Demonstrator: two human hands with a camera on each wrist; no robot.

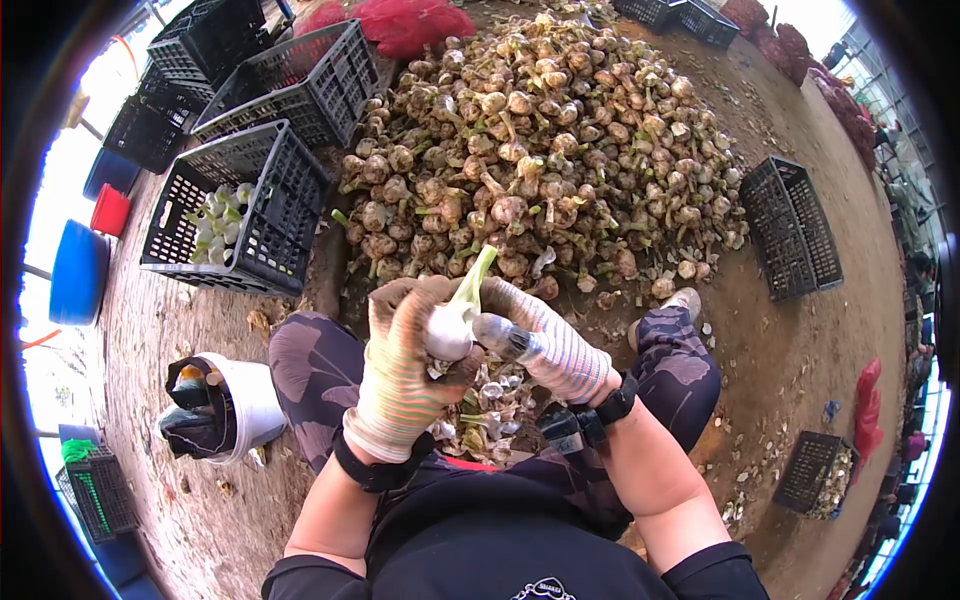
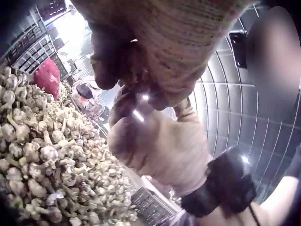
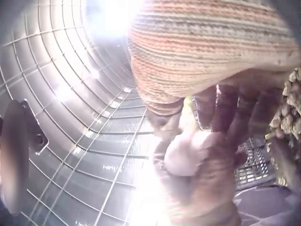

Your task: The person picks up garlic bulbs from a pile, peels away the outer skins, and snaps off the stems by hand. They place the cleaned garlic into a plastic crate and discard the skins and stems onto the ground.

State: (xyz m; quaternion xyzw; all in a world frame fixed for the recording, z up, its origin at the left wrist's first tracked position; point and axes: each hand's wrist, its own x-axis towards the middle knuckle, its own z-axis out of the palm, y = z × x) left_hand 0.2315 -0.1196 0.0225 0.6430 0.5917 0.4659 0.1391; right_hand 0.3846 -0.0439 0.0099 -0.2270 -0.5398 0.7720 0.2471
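Observation:
Both hands wear striped knit gloves with soiled fingers and meet in front of the lap. A pale garlic bulb [image 1: 450, 336] with a green stem pointing up is gripped by the left hand [image 1: 402, 365], its fingers curled around the side. My right hand [image 1: 548, 345] pinches the bulb from the other side, its thumb, banded with dark tape, against the white skin. From the right wrist view, the smooth round bulb [image 3: 182, 157] shows between both gloves. The left wrist view has the bulb hidden behind the fingers. Loose garlic skins [image 1: 492, 400] lie below, between the legs.
A large heap of garlic [image 1: 560, 150] rises ahead. At left, a black crate [image 1: 290, 200] holds several white bulbs, near a white bucket [image 1: 258, 405] and other stacked crates. Another black crate [image 1: 792, 228] stands at right. Red net sacks [image 1: 410, 25] lie behind.

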